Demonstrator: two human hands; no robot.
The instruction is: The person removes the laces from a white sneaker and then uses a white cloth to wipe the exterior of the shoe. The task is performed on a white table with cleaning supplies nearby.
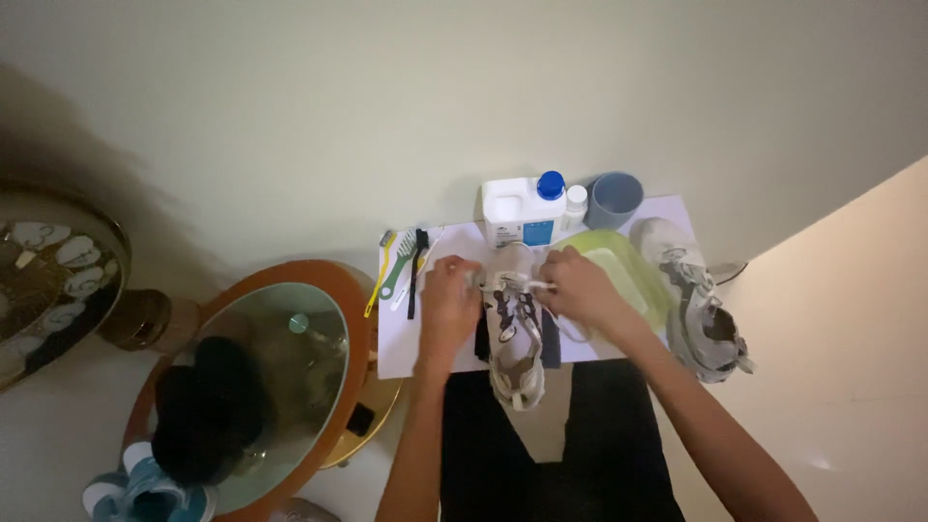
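A white and grey sneaker point(515, 340) lies toe-away on a white sheet point(396, 343) on the floor in front of me. My left hand point(448, 295) rests on the shoe's left side near the tongue. On the right of the shoe, my right hand point(578, 285) pinches a white lace point(541, 284) at the top of the eyelets. The matching second sneaker point(701, 307) lies at the sheet's right edge.
Behind the shoe stand a white jug with a blue cap point(522, 208), a small white bottle point(575, 203), a grey-blue cup point(615, 198) and a yellow-green basin point(628, 266). Brushes point(406, 261) lie at the sheet's left. A round glass-topped table point(266, 372) stands left.
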